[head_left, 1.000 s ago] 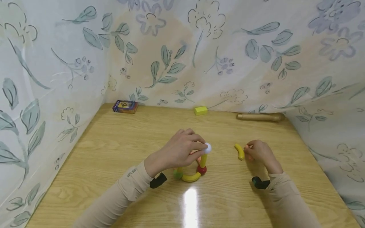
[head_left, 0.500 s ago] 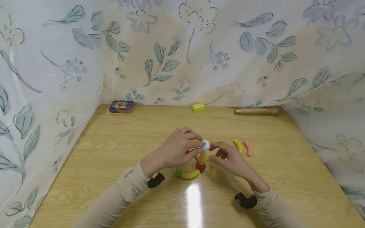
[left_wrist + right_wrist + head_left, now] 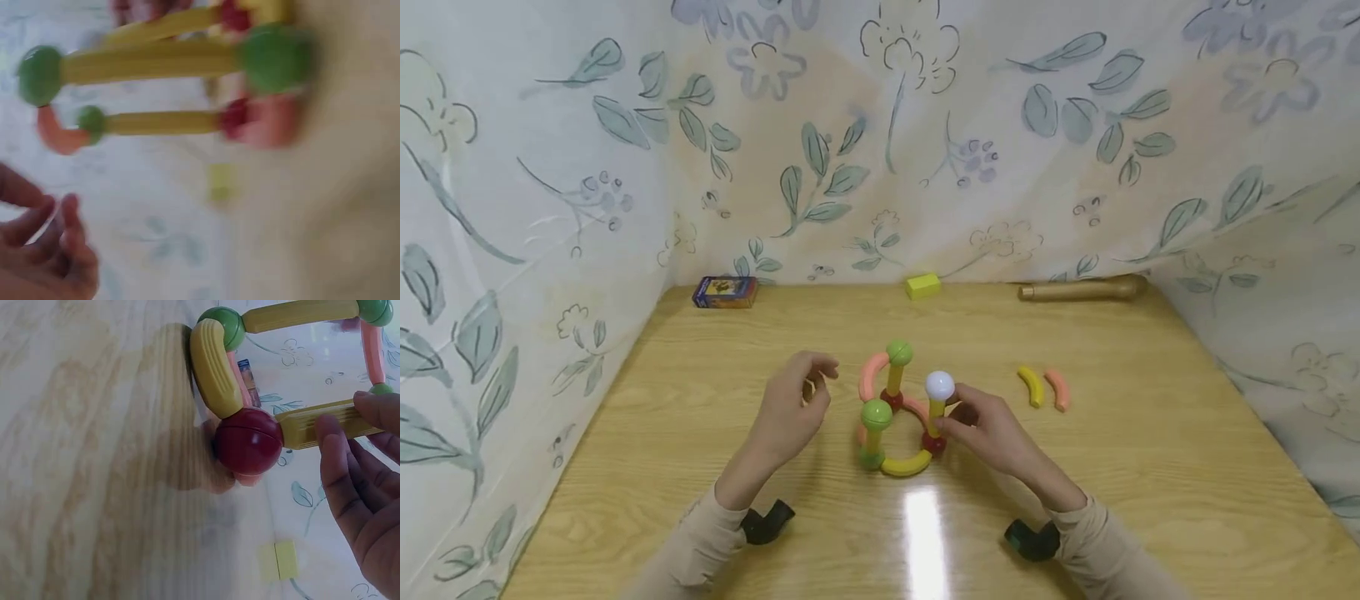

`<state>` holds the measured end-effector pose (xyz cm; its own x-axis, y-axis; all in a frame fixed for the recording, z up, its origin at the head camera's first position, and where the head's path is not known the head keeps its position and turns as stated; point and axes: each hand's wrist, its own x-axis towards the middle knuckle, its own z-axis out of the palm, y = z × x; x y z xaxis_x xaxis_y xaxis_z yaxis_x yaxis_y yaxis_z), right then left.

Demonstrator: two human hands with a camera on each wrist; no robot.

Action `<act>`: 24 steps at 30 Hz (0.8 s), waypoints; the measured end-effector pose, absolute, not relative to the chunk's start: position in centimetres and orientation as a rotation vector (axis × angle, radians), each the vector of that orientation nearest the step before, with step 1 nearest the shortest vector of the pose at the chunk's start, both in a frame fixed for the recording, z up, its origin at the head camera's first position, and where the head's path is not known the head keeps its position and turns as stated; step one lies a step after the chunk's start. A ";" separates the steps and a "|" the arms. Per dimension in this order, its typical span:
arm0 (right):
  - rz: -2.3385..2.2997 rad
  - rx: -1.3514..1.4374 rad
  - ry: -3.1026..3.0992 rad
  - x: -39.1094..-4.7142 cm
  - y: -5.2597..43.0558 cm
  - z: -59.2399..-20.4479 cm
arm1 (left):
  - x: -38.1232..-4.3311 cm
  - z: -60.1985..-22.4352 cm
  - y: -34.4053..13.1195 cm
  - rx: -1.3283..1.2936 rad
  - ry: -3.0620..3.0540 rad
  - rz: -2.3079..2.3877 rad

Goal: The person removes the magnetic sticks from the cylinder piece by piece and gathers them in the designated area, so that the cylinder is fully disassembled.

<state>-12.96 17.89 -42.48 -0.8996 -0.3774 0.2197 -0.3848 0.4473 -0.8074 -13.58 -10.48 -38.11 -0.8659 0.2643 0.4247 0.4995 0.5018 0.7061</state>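
Observation:
A toy frame of balls and rods stands on the table. Its base has red balls (image 3: 891,398), a green ball and curved rods, one of them yellow (image 3: 906,464). Three straight yellow rods rise from it, two topped by green balls (image 3: 876,414) and one by a white ball (image 3: 939,386). A pink curved rod (image 3: 872,375) runs at the top between the green balls. My right hand (image 3: 992,433) pinches the straight yellow rod (image 3: 306,428) under the white ball. Left of the frame, my left hand (image 3: 792,408) hovers with loosely bent fingers, holding nothing. The left wrist view is blurred.
Two loose curved rods, one yellow (image 3: 1032,387) and one pink (image 3: 1057,390), lie right of the frame. Along the back edge are a small card box (image 3: 725,292), a yellow block (image 3: 922,287) and a wooden stick (image 3: 1082,289). Patterned cloth (image 3: 820,167) walls the table.
My right hand has let go of the pink curved rod beside the yellow one and moved left to the upright rod. My left hand has released the white ball and drawn back left.

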 end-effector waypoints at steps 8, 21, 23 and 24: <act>1.507 0.697 -2.620 -12.9 18.1 -43.0 | -12.0 -42.7 -9.6 -0.885 -2.827 -1.400; 1.389 0.652 -2.632 -12.8 17.4 -42.8 | -13.9 -42.6 -8.9 -0.766 -2.787 -1.190; 1.386 0.658 -2.638 -12.9 17.1 -42.8 | -14.3 -42.6 -9.0 -0.763 -2.797 -1.215; 1.387 0.656 -2.642 -12.9 17.0 -42.7 | -14.4 -42.6 -9.0 -0.769 -2.799 -1.224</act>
